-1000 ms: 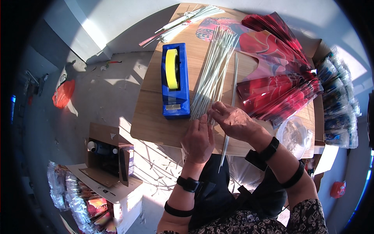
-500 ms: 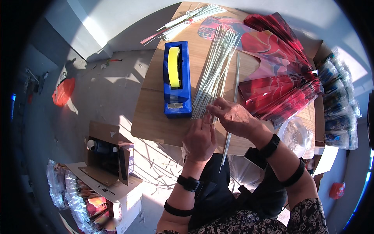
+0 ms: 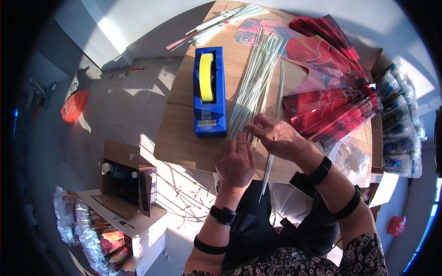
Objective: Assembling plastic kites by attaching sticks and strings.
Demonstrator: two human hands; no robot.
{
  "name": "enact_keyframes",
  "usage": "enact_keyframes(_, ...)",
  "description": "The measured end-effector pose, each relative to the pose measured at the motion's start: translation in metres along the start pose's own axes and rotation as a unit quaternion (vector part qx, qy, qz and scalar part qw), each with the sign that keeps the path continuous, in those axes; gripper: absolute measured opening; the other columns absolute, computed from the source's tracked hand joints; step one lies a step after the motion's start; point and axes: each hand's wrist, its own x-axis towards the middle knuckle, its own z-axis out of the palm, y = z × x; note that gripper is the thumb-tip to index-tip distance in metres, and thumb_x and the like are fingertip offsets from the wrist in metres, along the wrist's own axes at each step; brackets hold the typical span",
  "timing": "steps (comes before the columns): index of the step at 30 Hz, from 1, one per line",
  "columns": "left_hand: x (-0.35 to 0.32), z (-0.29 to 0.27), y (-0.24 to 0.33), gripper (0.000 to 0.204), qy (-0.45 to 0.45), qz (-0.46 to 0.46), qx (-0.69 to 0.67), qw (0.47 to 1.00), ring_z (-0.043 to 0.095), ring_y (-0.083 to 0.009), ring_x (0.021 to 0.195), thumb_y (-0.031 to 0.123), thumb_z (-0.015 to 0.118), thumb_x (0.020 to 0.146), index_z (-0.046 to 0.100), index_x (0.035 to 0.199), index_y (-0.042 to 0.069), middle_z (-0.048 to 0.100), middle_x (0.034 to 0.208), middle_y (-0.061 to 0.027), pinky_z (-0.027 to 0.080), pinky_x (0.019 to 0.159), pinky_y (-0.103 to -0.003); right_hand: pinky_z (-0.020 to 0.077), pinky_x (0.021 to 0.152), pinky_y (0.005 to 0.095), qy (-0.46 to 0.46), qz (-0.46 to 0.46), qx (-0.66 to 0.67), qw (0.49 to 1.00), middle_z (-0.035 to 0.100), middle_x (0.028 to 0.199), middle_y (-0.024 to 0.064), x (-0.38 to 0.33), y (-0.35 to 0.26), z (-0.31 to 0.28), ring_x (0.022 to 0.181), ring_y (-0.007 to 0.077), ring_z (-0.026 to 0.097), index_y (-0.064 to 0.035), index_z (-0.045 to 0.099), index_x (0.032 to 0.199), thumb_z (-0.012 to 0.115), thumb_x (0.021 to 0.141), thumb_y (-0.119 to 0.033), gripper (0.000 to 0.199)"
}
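Head view: loose pale sticks (image 3: 254, 85) just beyond the fingertips.
Left hand (image 3: 235, 162): fingers nearly together at stick ends; hold unclear.
Right hand (image 3: 279, 137): thumb, forefinger almost pinched; cannot tell if gripping.
Progress: looks partial; main pile unbound, separate rods (image 3: 281, 94) beneath right fingers.
Versus earlier: pose barely changed.

A wood-grained desk (image 3: 182, 149) is carrying a blue tape dispenser (image 3: 219, 99) with a yellow roll. Just beside it, pale thin sticks (image 3: 255, 78) are lying in a loose pile. A slender rod (image 3: 280, 96) is poking past the near edge. Red printed sheets (image 3: 327, 108) are covering the right side, near a clear tub (image 3: 346, 158). A white stick bundle (image 3: 228, 22) is overhanging the far left edge.
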Motion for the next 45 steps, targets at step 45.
enact_keyframes(45, 0.0018, -0.001, 0.0024, 0.038, 0.036, -0.009, 0.011, 0.999, 0.059, -0.0278, 0.07, 0.015, 0.059, 0.081, 0.054, 0.116, 0.001, 0.054, 0.082, -0.011, 0.05, 0.057, -0.036, 0.0536, 0.081, 0.0333, 0.007, -0.03, -0.026, 0.999, 0.059, 0.111, 0.0175, 0.0017, 0.0027, 0.0027, 0.099, 0.0297, 0.06, 0.005, 0.054, 0.114, 0.058, 0.071, 0.003, 0.044)
